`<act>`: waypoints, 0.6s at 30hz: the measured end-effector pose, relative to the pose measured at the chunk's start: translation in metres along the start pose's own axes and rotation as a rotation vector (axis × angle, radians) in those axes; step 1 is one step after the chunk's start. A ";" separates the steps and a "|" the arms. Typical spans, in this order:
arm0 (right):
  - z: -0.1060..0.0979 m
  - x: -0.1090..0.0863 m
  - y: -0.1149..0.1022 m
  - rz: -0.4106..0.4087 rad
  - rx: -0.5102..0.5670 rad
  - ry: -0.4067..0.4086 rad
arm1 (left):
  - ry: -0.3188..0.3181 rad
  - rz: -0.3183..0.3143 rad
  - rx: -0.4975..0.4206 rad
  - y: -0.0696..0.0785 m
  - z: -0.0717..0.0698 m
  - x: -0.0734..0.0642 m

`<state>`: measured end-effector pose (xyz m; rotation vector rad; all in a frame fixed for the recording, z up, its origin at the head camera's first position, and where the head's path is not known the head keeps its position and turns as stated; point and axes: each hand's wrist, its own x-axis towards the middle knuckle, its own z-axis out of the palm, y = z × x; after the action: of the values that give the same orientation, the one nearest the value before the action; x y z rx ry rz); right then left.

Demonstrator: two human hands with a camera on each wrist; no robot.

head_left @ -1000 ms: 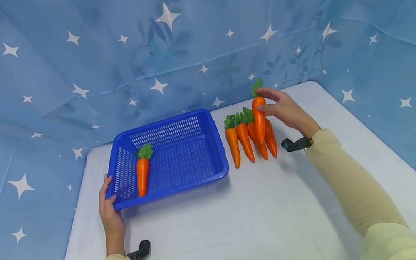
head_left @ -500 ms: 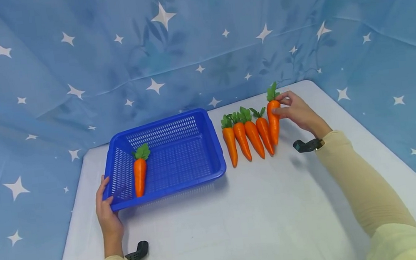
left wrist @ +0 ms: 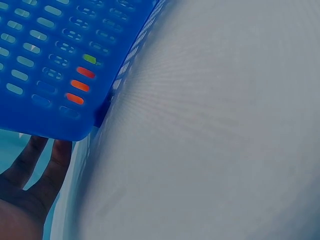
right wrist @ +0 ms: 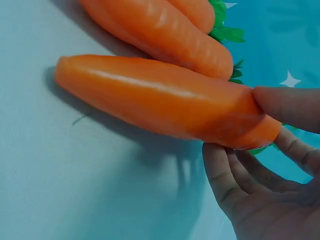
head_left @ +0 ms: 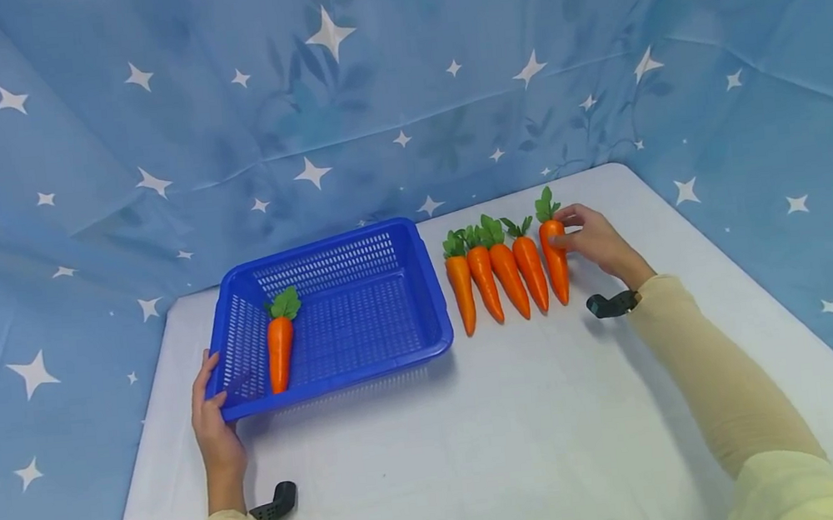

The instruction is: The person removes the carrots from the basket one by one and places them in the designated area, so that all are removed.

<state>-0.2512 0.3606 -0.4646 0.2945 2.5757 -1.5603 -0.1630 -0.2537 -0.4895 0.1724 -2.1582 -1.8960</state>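
My right hand (head_left: 595, 241) pinches a carrot (head_left: 555, 259) near its leafy top, thumb on one side and fingers on the other. In the right wrist view this carrot (right wrist: 160, 102) lies close over the white surface, its shadow beneath. It is the rightmost of a row of several carrots (head_left: 509, 278), all with leaves toward the back. At the left, my left hand (head_left: 216, 430) grips the side rim of a blue perforated basket (head_left: 367, 373). A single carrot (head_left: 281, 352) lies inside, at the basket's left. Through the basket's slots the left wrist view shows bits of orange and green.
A white-covered table (head_left: 480, 446) lies under everything, its far edge along a blue star-patterned cloth (head_left: 398, 69). The same cloth hangs at both sides. The row of carrots stands just right of the basket.
My right hand has carried the carrot rightward past the row and then lowered it at the right end. The left hand stays on the basket.
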 end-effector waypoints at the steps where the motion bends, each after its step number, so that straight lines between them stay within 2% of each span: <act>1: 0.001 0.001 0.001 0.003 -0.004 0.001 | -0.001 0.002 -0.005 0.000 0.000 0.001; 18: 0.012 0.002 0.005 -0.005 -0.185 0.010 | 0.006 0.028 0.037 0.000 0.003 0.002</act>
<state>-0.2517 0.3528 -0.4749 0.2783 2.7057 -1.3115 -0.1653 -0.2513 -0.4893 0.1542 -2.1812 -1.8385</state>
